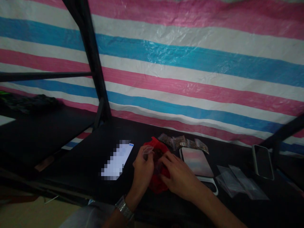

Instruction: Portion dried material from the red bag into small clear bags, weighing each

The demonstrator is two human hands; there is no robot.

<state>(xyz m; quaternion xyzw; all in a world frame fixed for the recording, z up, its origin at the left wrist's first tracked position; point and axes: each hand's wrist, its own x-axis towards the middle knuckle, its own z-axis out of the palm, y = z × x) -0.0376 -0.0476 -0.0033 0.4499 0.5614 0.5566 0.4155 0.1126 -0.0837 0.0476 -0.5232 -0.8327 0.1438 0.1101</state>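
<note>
A red plastic bag (159, 186) lies open on the black table, with dark contents that I cannot make out well. My left hand (144, 163) is at its left side, fingers closed on a small clear plastic bag (147, 151). My right hand (174, 172) reaches into the red bag's mouth from the right. Its fingers are bent together at the dark contents, and what they hold, if anything, is hidden. Just right of the red bag is a kitchen scale (197, 161) with a shiny square plate, partly covered by my right hand.
Several filled small bags (179, 142) lie in a row behind the scale. Flat clear bags (239, 182) are spread to its right. A phone (263, 162) stands farther right. A blurred white sheet or screen (117, 161) lies at left. Striped sheeting (190, 69) hangs behind a black frame post (93, 60).
</note>
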